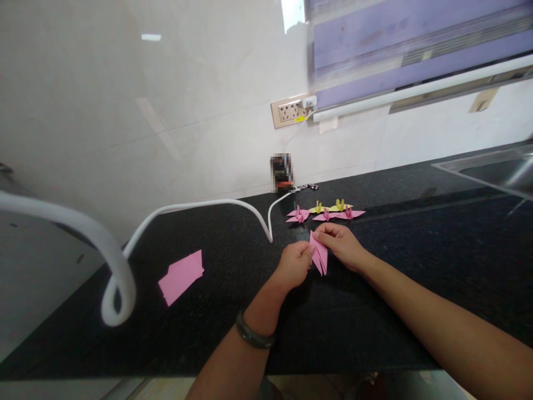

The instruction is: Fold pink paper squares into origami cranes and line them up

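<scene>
A piece of folded pink origami paper (320,256) is held between my two hands above the dark countertop. Its split, pointed end faces down toward me. My left hand (293,265), with a dark bangle on the wrist, pinches its left edge. Fingers of my right hand (339,244) grip its upper right corner. Just beyond the hands stand several finished paper cranes: a pink crane (298,215) at the left, a yellow crane (340,205) at the back and another pink crane (348,213) at the right.
Pink paper sheets (182,276) lie overlapping at the left of the black countertop (233,328). A thick white cable (195,205) loops across the left side. A pixelated dark object (282,173) leans by the wall under a socket (291,111). A metal sink (499,169) is at far right.
</scene>
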{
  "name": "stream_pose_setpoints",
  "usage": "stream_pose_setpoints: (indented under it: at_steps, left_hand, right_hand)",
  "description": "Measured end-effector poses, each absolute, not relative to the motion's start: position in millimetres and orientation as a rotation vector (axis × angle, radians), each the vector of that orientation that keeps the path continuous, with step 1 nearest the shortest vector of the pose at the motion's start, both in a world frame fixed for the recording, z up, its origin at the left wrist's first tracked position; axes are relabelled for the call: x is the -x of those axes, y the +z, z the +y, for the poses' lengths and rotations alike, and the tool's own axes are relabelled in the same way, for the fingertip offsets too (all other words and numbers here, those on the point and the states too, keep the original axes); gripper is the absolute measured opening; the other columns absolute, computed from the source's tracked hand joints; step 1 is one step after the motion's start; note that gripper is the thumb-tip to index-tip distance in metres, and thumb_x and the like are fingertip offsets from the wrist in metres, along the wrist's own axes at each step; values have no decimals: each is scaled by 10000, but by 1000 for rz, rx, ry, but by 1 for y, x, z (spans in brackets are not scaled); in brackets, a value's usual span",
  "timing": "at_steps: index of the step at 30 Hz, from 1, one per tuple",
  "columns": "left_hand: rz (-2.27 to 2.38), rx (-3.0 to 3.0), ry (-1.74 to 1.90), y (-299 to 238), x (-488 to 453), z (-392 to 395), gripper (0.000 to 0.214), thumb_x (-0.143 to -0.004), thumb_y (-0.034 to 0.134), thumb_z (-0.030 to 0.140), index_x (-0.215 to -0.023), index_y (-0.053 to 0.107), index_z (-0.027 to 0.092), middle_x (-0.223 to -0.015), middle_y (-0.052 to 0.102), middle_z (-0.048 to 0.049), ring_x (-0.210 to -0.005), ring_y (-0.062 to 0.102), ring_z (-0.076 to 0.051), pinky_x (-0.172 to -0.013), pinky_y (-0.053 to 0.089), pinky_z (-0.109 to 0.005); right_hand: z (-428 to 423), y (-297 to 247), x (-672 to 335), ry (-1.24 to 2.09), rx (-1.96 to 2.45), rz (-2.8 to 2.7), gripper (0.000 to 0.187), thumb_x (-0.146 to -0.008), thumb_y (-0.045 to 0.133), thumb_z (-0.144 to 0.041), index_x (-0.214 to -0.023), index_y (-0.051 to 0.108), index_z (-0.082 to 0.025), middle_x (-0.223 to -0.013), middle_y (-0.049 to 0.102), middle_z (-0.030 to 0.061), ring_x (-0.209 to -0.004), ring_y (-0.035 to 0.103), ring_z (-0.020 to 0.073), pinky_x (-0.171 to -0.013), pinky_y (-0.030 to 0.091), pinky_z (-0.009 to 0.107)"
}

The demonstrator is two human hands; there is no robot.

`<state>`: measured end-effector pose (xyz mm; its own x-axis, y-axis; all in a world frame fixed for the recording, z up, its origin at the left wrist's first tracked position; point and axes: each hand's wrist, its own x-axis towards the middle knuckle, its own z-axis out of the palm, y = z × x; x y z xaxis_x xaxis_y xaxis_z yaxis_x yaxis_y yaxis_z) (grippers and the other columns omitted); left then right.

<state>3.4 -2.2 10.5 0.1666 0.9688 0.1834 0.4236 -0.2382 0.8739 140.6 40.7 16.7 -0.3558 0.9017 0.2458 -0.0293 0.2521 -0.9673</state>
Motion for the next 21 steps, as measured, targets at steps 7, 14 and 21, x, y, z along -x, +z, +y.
stream_pose_setpoints:
  at_steps: [7, 14, 21]
  left_hand:
    - [1417, -1778, 1090, 17, -2, -3, 351, -708, 424, 433, -558, 522, 131, -478, 402, 26, -484, 357, -78, -459, 258, -201]
    - [1342, -1673, 1104, 14, -5, -2, 313, -673, 479, 430, -623, 529, 125, -518, 437, 22, -479, 354, -69, -448, 249, -193]
    - [1364, -1703, 1115, 8, -4, 0, 274, -669, 494, 382, -574, 487, 125, -513, 406, 35, -480, 332, -60, -454, 234, -193]
  right_hand:
    - [43, 15, -142, 1255, 841, -1530, 210, -668, 516, -348, -597, 457, -160, -553, 394, -42, -477, 324, 67, -456, 268, 205]
    - [39, 16, -140, 1310, 807, -1587, 211, -667, 524, -350, -600, 479, -155, -562, 421, -32, -506, 362, 76, -487, 301, 210]
    - [37, 16, -139, 1327, 802, -1664, 214, -662, 545, -356, -631, 510, -147, -588, 479, -20, -524, 404, 80, -499, 320, 208]
